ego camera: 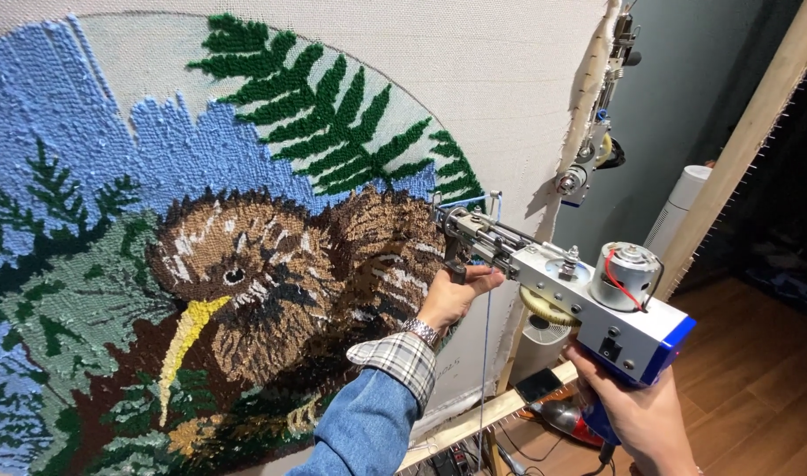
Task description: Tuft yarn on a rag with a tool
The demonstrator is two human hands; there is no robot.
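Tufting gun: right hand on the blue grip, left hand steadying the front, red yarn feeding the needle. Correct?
Not quite. In the head view, the yarn at the tufting gun is light blue, not red. The right hand is on the blue grip; the left hand steadies the front.

Blue denim sleeve, plaid cuff turned back, silver wristwatch, left hand [456,295] bare, right hand [641,419] bare

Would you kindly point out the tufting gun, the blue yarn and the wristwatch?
tufting gun [597,304], head view, silver body.
blue yarn [487,353], head view, hanging strand.
wristwatch [421,330], head view, metal band on left wrist.
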